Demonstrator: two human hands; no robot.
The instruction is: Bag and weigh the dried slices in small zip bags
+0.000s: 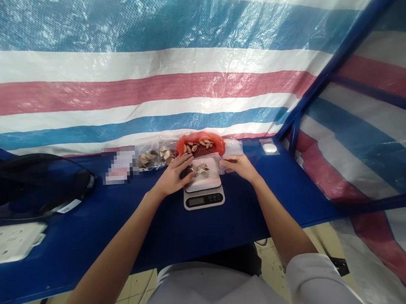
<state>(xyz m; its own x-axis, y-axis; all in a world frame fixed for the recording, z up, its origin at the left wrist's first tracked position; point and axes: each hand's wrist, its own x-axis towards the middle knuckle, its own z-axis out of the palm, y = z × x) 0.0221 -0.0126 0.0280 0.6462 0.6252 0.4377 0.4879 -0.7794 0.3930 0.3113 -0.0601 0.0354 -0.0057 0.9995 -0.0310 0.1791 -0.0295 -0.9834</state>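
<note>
A clear plastic bag (210,160) with a few brown-and-cream chunks (203,169) inside lies on the plate of a white digital kitchen scale (204,200). My left hand (173,175) rests at the bag's left end, thumb and fingers stretched apart around the chunks. At the right, my right hand (239,165) pinches the bag's edge between thumb and fingers. Right behind the scale sits a red plastic bag (219,144), its mouth wide, with more such chunks in it. The scale's display is too dim to read.
Filled clear bags (148,159) lie left of the red bag, beside a blurred-out paper (120,167). A black item (37,183) and a white power strip (15,242) occupy the left of the blue table (207,233). A white mouse-like object (270,147) lies back right. Striped sheeting (145,91) hangs behind.
</note>
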